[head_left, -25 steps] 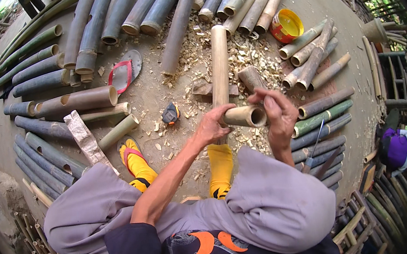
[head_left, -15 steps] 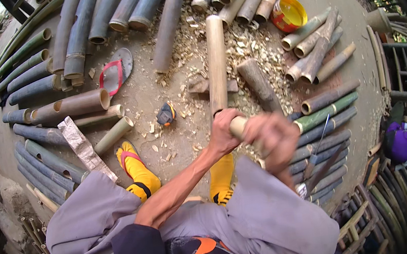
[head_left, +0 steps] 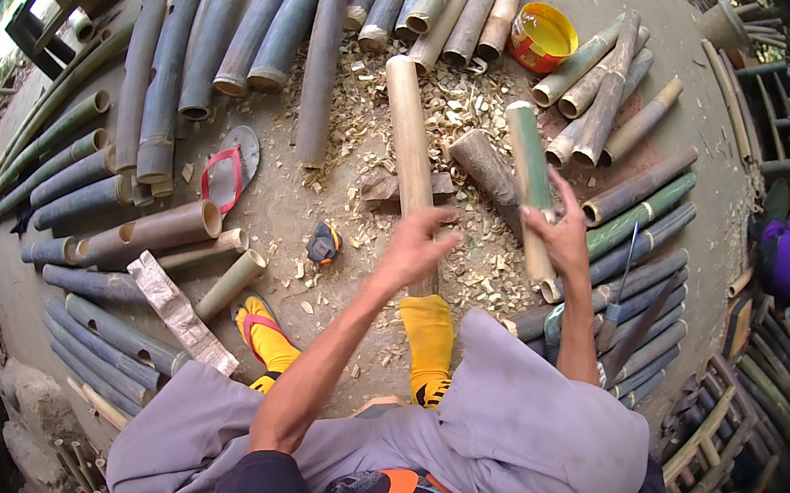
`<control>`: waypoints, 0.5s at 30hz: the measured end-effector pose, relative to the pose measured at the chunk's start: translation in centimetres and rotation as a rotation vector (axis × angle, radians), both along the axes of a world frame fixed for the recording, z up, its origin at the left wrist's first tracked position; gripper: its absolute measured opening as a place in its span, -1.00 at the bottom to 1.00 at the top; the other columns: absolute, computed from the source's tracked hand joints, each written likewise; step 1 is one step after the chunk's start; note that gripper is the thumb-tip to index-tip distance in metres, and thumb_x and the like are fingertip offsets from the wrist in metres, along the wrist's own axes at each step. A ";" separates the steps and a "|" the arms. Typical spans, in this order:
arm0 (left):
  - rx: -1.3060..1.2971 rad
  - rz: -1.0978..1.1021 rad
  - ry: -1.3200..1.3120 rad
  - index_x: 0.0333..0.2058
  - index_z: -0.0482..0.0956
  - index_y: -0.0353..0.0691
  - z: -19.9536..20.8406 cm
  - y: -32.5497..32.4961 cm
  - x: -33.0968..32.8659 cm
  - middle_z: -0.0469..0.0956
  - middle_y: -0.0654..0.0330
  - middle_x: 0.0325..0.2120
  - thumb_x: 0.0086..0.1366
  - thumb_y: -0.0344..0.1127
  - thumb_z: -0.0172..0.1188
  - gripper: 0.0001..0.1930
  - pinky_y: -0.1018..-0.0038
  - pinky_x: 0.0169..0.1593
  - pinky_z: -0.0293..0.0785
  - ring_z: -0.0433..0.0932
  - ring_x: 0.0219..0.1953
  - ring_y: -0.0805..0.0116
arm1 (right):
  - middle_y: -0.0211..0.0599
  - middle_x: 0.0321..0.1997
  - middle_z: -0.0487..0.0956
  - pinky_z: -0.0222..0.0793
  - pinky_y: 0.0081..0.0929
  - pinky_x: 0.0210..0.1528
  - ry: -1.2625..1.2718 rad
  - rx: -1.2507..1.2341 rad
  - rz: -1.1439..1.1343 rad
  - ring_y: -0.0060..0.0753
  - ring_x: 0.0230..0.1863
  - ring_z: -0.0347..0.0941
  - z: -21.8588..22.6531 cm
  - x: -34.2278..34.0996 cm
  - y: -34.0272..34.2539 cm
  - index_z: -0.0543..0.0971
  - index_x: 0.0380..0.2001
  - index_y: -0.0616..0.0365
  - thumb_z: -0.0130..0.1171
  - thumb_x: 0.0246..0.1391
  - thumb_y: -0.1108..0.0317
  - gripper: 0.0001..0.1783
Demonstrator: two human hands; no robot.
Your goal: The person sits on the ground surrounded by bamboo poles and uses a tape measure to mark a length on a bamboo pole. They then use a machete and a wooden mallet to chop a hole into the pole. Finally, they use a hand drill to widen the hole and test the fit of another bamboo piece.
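A pale bamboo tube (head_left: 409,138) lies before me, its lower part passing under my left hand and reaching my right foot. My left hand (head_left: 412,247) is over it with the fingers apart, holding nothing; whether it touches the tube I cannot tell. To the right, my right hand (head_left: 564,235) has a shorter bamboo piece (head_left: 529,158), green along one side and pale along the other. Its thumb crosses the front of this piece, while the other fingers stretch up beside it. A wooden block (head_left: 379,188) lies under the tube.
Wood shavings (head_left: 457,103) cover the ground ahead, near a short log (head_left: 483,166). Bamboo lengths (head_left: 240,40) ring the area. A red-yellow tub (head_left: 542,38), a sandal (head_left: 223,176), a tape measure (head_left: 324,243) and a blade (head_left: 640,330) lie around.
My hands have come apart. The right hand has carried the short bamboo piece away from the tube to the right and turned it lengthwise. My left hand has loosened its grip.
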State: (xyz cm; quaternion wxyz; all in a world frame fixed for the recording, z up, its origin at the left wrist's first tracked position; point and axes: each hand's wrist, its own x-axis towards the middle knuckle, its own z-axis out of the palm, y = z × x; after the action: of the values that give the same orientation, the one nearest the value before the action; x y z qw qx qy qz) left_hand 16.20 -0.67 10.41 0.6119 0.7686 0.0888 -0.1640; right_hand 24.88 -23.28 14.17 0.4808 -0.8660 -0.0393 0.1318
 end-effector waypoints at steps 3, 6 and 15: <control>0.462 0.422 -0.141 0.07 0.39 -0.28 -5.8 5.6 0.1 0.40 -0.04 -0.05 0.09 -0.26 0.30 -0.44 0.24 0.11 0.36 0.38 0.04 0.17 | 0.11 0.11 0.43 0.45 -0.17 -0.02 -0.305 -0.387 -0.053 0.00 -0.07 0.50 -1.0 2.8 -1.1 0.28 0.24 0.16 0.31 -0.03 0.28 -0.25; 0.838 0.672 -0.151 0.11 0.28 -0.29 -6.9 9.5 3.3 0.38 -0.10 -0.05 0.00 -0.30 0.33 -0.32 0.22 0.10 0.36 0.41 -0.01 0.09 | -0.01 -0.03 0.51 0.43 -0.22 -0.10 -0.541 -0.456 -0.111 -0.12 -0.10 0.48 -0.9 3.2 -1.4 0.36 0.17 0.20 0.23 0.02 0.36 -0.39; 0.204 0.501 0.182 -0.04 0.42 -0.45 -9.6 16.8 5.6 0.55 -0.07 -0.28 -0.16 -0.20 0.34 -0.32 0.31 -0.13 0.55 0.60 -0.29 0.15 | -0.18 -0.22 0.58 0.52 -0.51 -0.30 0.014 -0.031 0.200 -0.40 -0.35 0.54 -6.0 -5.4 5.2 0.51 -0.01 0.23 0.23 0.02 0.45 -0.59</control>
State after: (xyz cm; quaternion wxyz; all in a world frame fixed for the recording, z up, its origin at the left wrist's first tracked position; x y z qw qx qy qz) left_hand 21.77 16.11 0.84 0.5424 0.7624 0.3466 -0.0664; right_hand 19.47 -18.09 8.21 0.4522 -0.8640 -0.1200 0.1859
